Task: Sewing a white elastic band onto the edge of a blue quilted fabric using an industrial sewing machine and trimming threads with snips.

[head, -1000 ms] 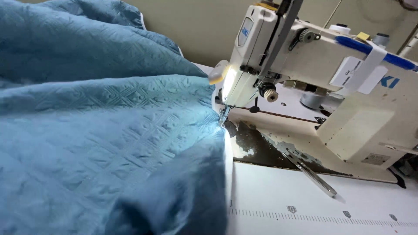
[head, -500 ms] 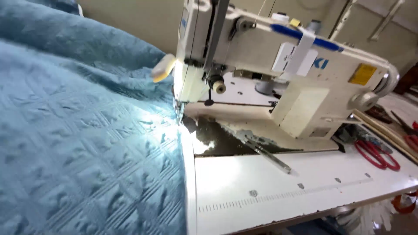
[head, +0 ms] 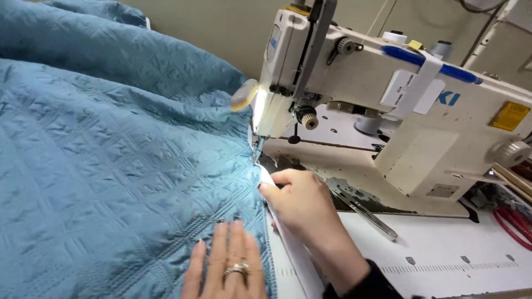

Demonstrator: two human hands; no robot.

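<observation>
A large blue quilted fabric (head: 111,155) covers the left of the sewing table, its right edge running under the needle of a cream industrial sewing machine (head: 388,94). My left hand (head: 227,266) lies flat, fingers apart, on the fabric near its edge; a ring is on one finger. My right hand (head: 302,205) rests at the fabric's edge just below the presser foot (head: 257,149), fingertips pinching the white hem strip. The machine's lamp lights the needle area.
The white table top (head: 443,260) carries a printed ruler scale along its front. A metal tool (head: 366,213) lies on the machine bed to the right of my right hand. Red-handled scissors (head: 512,224) sit at the far right.
Both hands have come into view and settled on the fabric edge; before, no hands showed. The view has shifted so the machine sits further right.
</observation>
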